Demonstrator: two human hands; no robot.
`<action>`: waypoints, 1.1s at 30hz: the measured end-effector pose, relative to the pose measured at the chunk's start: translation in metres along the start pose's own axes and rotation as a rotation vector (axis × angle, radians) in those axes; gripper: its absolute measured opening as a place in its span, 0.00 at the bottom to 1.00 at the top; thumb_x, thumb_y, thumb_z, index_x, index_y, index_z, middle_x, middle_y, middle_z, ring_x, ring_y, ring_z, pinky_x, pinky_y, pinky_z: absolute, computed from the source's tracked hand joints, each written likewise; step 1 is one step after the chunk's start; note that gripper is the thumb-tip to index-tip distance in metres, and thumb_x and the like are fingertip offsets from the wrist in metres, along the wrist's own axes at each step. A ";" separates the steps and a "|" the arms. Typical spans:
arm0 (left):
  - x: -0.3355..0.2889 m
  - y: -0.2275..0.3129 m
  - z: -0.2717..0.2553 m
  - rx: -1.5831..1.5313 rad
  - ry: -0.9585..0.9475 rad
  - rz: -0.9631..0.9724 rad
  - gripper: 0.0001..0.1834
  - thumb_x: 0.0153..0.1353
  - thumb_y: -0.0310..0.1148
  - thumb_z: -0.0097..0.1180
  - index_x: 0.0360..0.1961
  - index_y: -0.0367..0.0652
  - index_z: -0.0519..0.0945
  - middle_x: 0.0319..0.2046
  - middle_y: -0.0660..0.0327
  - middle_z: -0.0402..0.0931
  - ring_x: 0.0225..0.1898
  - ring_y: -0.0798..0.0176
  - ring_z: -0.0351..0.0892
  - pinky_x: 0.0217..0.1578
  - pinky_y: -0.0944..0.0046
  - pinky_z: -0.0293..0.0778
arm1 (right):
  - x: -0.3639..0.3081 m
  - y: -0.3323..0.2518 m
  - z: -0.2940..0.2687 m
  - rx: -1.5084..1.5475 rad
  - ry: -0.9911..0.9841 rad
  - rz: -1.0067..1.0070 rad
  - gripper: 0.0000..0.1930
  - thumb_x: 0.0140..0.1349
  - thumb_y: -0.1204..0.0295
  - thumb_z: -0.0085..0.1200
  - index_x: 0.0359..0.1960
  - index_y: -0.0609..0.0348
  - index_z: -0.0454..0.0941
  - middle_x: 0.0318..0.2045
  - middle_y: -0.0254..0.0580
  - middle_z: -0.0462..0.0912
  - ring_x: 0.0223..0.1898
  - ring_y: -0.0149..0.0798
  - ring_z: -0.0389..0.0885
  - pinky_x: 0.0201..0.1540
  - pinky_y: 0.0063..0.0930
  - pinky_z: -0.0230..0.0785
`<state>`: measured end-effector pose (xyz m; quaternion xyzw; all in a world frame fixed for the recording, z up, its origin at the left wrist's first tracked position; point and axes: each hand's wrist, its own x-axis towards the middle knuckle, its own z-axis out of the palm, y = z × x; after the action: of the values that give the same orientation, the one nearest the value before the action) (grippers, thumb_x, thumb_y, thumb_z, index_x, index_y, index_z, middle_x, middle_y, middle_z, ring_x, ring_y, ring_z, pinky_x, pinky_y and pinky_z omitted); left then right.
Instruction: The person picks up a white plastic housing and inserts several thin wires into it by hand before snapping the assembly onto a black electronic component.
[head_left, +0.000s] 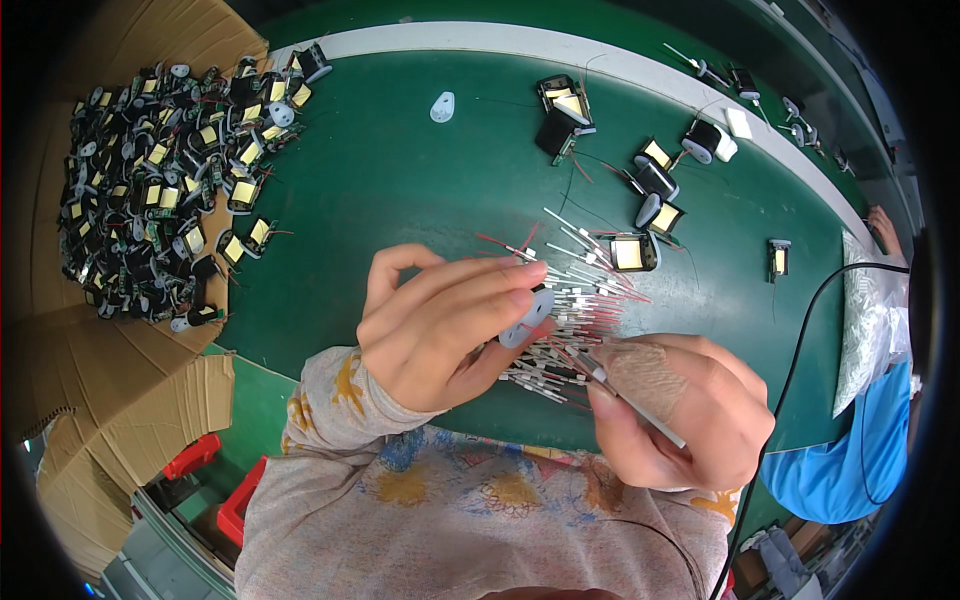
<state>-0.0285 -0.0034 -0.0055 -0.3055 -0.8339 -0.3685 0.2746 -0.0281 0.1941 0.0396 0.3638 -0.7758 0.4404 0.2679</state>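
Head view: my left hand (440,325) pinches a white disc part (527,318) — grip closed on it. My right hand (680,410) holds a thin sleeved wire (640,408), over the wire pile (575,300) on the green tabletop (400,180); component heap (160,190) at ten o'clock.

Bright even light, fisheye-bent edges

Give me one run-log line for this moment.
left hand: holds round white plastic disc | right hand: pinches thin white sleeved wire | beneath: pile of red-and-white wire pieces on green mat
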 end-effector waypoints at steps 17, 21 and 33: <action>0.002 0.002 -0.005 -0.031 -0.035 -0.012 0.30 0.35 0.21 0.72 0.42 0.41 0.70 0.36 0.49 0.82 0.36 0.58 0.83 0.34 0.63 0.64 | -0.005 -0.003 0.001 -0.022 -0.036 -0.059 0.14 0.35 0.84 0.64 0.28 0.71 0.78 0.26 0.50 0.81 0.28 0.47 0.83 0.27 0.28 0.77; 0.001 0.002 -0.002 -0.043 0.032 -0.027 0.29 0.38 0.27 0.73 0.43 0.44 0.74 0.40 0.58 0.82 0.34 0.64 0.83 0.34 0.68 0.64 | -0.007 -0.002 -0.001 -0.033 -0.042 -0.116 0.14 0.35 0.84 0.64 0.29 0.70 0.78 0.27 0.51 0.81 0.27 0.47 0.83 0.27 0.28 0.77; 0.002 0.004 -0.007 -0.051 -0.014 -0.031 0.30 0.36 0.25 0.73 0.43 0.42 0.71 0.38 0.53 0.82 0.35 0.62 0.83 0.33 0.66 0.64 | -0.008 -0.003 0.004 -0.060 0.018 -0.164 0.13 0.36 0.83 0.64 0.27 0.70 0.78 0.24 0.51 0.81 0.26 0.47 0.83 0.26 0.28 0.78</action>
<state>-0.0252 -0.0061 0.0013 -0.3018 -0.8310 -0.3916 0.2551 -0.0214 0.1922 0.0329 0.4138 -0.7541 0.3966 0.3207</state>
